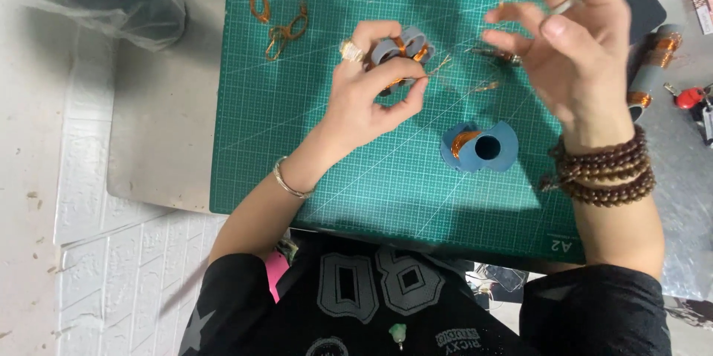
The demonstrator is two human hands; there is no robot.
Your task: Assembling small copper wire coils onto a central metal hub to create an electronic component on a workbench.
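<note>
left hand [364, 89] pinches grey coil bobbin [401, 51] at 12 o'clock on green mat [297, 141]; right hand [564, 44] loosely curled, pulling fine copper wire [475, 87] toward 3 o'clock; bobbin light, stiff, grip flanges; wire fragile, kinks easily

Workshop bench: green cutting mat [334, 178], copper-wound coils [475, 147].
</note>
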